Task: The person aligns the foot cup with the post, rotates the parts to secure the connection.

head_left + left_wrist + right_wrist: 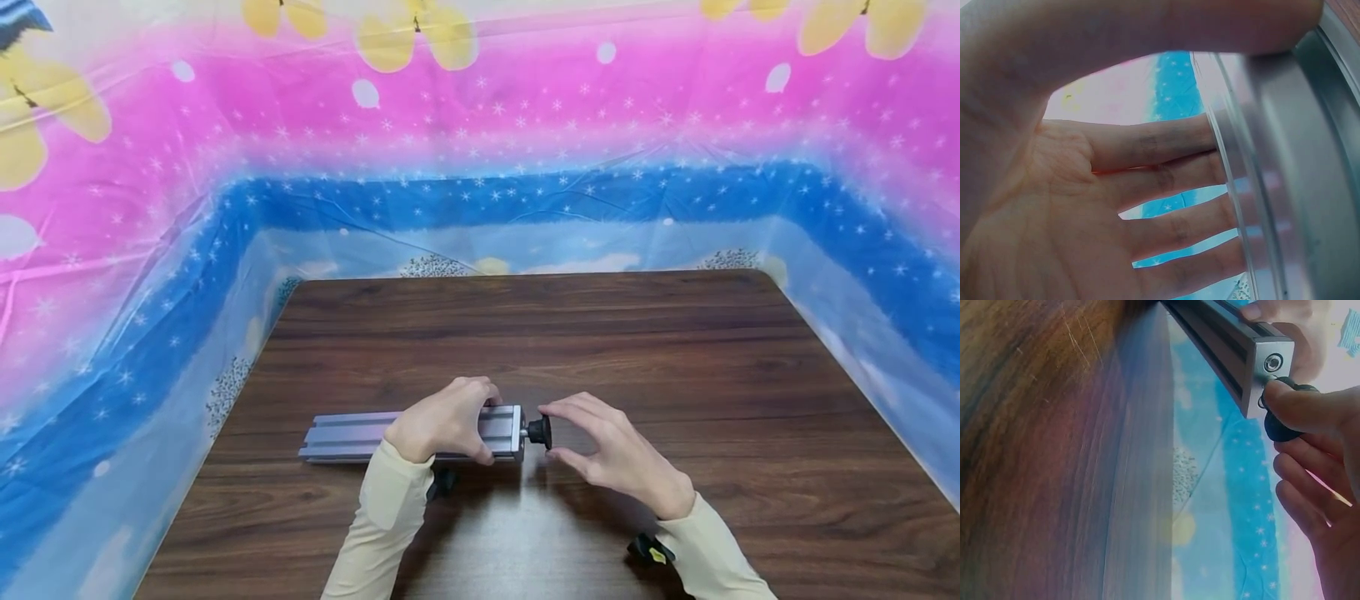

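Observation:
A silver aluminium profile (348,432) with long grooves lies lengthwise left to right low over the table. My left hand (446,421) grips it from above near its right end, thumb on the near side and fingers over the far side. At that end a black knob (542,430) on a short metal shaft stands out from the end plate. The thumb and fingers of my right hand (611,446) pinch the knob's head. In the right wrist view the end plate (1252,387) shows a round screw (1274,362) beside the knob.
A small black part (442,482) lies by my left wrist, partly covered by the sleeve. Another black part with a yellow mark (647,548) sits beside my right cuff. The dark wooden table (600,333) has a patterned cloth (480,200) hanging around it.

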Motion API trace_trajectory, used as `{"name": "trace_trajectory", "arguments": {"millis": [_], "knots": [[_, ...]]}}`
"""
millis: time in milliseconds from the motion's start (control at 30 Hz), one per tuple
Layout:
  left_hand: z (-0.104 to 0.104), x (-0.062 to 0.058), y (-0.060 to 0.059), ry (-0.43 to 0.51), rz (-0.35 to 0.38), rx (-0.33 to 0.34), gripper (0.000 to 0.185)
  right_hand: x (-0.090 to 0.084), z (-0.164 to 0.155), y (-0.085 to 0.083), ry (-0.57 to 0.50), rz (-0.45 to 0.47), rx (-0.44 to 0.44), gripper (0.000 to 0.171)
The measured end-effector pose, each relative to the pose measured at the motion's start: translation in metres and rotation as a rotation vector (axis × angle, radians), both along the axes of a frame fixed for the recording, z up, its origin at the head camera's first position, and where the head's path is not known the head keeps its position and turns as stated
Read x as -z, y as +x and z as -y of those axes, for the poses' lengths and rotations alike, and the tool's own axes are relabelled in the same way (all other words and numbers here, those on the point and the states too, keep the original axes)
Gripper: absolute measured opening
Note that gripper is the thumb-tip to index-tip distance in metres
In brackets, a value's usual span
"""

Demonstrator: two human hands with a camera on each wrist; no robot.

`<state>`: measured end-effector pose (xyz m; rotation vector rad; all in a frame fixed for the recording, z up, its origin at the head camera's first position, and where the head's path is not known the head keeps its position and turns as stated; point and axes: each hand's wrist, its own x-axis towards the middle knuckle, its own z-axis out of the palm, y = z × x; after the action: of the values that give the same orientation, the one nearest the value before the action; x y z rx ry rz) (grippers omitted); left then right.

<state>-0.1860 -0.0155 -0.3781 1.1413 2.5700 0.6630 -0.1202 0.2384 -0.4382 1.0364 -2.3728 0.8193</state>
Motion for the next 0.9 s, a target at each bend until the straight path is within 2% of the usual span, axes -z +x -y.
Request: {"name": "trace_trajectory", "arguments": {"millis": [367,700,900], "knots": [[-0.0004,-0.0009,0.0008,-0.001,-0.008,0.003,0.053,0.0014,0.0013,0.0004,0.017,0.039,0.072,0.036],[-0.0009,-0.0003,0.0016,0.002,-0.013,0.001,0.052,0.0030,0.0064,0.0007,0.033,0.150,0.170,0.012],[-0.0006,0.0011,0.0015,0.012,-0.014,0.006,0.051,0.0043,0.0076,-0.0005,0.055,0.170,0.181,0.021]]}}
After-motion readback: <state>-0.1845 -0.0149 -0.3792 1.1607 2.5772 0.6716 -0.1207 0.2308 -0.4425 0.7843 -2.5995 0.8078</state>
